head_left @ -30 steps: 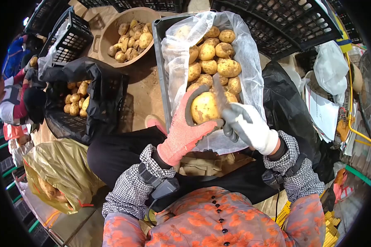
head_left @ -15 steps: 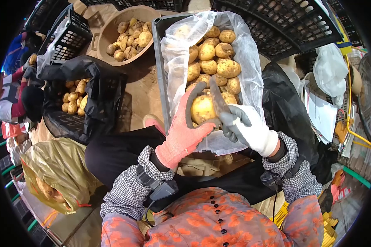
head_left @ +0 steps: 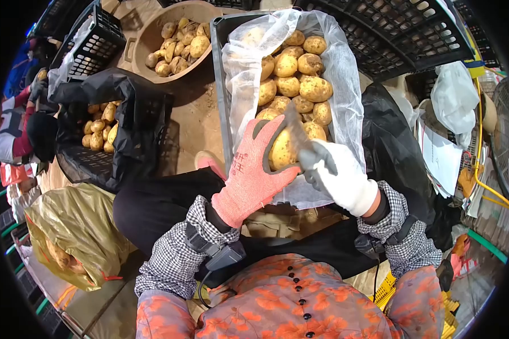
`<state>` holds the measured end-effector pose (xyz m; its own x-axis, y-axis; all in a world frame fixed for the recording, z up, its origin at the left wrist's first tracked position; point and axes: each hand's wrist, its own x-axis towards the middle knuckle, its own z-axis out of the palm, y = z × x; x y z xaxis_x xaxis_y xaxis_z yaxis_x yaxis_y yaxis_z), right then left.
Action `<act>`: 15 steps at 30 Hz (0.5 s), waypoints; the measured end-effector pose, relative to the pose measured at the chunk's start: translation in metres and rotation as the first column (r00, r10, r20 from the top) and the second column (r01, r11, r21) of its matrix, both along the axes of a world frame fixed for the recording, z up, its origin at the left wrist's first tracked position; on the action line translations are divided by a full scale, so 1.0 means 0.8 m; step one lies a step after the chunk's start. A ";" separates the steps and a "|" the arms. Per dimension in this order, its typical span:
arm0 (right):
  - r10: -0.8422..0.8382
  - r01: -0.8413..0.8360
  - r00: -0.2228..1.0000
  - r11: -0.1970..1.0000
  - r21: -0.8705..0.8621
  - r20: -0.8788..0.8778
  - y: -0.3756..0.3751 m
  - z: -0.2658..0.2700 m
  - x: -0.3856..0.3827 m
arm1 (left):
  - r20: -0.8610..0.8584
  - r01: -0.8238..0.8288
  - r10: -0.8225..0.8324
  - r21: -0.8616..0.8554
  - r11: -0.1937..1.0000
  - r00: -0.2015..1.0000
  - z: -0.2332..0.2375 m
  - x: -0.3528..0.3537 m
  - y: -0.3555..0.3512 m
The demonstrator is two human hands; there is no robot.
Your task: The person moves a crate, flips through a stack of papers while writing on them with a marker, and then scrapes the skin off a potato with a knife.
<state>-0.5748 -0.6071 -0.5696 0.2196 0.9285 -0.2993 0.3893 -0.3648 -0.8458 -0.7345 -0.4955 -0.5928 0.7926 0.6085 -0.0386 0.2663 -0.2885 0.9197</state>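
My left hand [head_left: 250, 175], in a pink glove with a grey palm, is closed round a large yellow potato [head_left: 281, 151]. Its printed back faces me, and part of the potato is hidden by the fingers and thumb. In a white glove with grey fingers, my right hand [head_left: 340, 176] grips a knife [head_left: 296, 125]; the handle is hidden in the fist. The dirt-darkened blade points up and away, close against the potato's right side; whether it touches cannot be made out. Both hands are over the near part of a dark crate [head_left: 221, 85] lined with white film and filled with potatoes [head_left: 315, 88].
A brown tub [head_left: 142, 63] of potatoes stands beyond on the left, near a black-lined crate [head_left: 159, 121] holding more. Black crates [head_left: 390, 34] rise at the back right. A yellowish sack [head_left: 76, 226] lies left of my knee. Another person [head_left: 22, 130] sits at far left.
My left hand has rolled the potato, so the glove's printed back shows and less of the potato is visible. The knife has shifted slightly, staying beside it.
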 end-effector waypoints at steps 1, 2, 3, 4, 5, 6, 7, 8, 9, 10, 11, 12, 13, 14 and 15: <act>0.003 -0.003 1.000 1.000 0.000 0.001 -0.004 -0.005 0.005 | -0.064 0.012 -0.008 0.067 0.998 0.998 0.004 0.000 0.002; 0.136 -0.133 0.986 0.990 -0.040 0.095 -0.005 -0.007 0.011 | -0.064 0.009 -0.005 0.068 0.998 0.998 0.001 0.000 0.000; 0.266 -0.253 0.947 0.963 -0.090 0.182 -0.002 -0.003 0.012 | -0.015 -0.019 0.020 0.040 0.999 1.000 -0.003 -0.001 -0.005; 0.167 -0.167 0.986 0.986 -0.016 -0.002 -0.011 -0.021 0.017 | 0.034 -0.043 0.042 0.010 0.999 0.999 -0.005 -0.001 -0.007; 0.163 -0.163 0.987 0.987 -0.013 -0.002 -0.012 -0.022 0.016 | 0.034 -0.038 0.038 0.012 0.999 0.999 -0.005 0.000 -0.006; 0.101 -0.100 0.995 0.994 -0.045 0.006 -0.013 -0.022 0.013 | 0.045 -0.059 0.060 -0.025 0.998 0.997 -0.002 0.002 -0.004; 0.041 -0.040 0.999 0.996 -0.077 0.018 -0.012 -0.020 0.012 | 0.055 -0.081 0.085 -0.064 0.995 0.995 0.000 0.004 -0.003; 0.096 -0.100 0.992 0.993 -0.055 -0.080 -0.011 -0.020 0.013 | 0.059 -0.085 0.089 -0.062 0.994 0.994 0.000 0.004 -0.004; 0.099 -0.103 0.992 0.993 -0.052 -0.077 -0.010 -0.017 0.013 | 0.039 -0.095 0.104 -0.185 0.978 0.994 -0.002 0.002 -0.007; -0.054 0.020 0.922 0.996 -0.092 -0.383 -0.011 -0.011 0.012 | 0.016 -0.103 0.113 -0.304 0.947 0.993 -0.005 0.000 -0.008; -0.202 0.121 0.740 0.978 -0.168 -0.641 -0.009 -0.002 0.012 | 0.019 -0.103 0.114 -0.300 0.948 0.993 -0.010 0.000 -0.006; -0.166 0.163 0.762 0.985 -0.063 -0.626 0.003 0.015 0.009 | 0.114 -0.071 0.105 -0.268 0.961 0.988 -0.014 0.001 -0.005; -0.163 0.160 0.764 0.985 -0.061 -0.624 0.005 0.011 0.009 | 0.208 -0.041 0.091 -0.234 0.971 0.974 -0.016 0.002 -0.003; -0.289 0.300 0.729 0.950 -0.091 -0.620 0.005 0.003 0.009 | 0.214 -0.041 0.092 -0.231 0.972 0.973 -0.014 -0.001 -0.001; -0.411 0.435 0.676 0.893 -0.119 -0.612 0.006 -0.001 0.011 | 0.217 0.045 0.091 -0.550 0.834 0.972 -0.003 -0.006 0.005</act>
<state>-0.5664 -0.6023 -0.5704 0.3741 0.7941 -0.4791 -0.3990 -0.3285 -0.8561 -0.7396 -0.4916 -0.5953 0.8067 0.5582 -0.1941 0.0340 0.2841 0.9582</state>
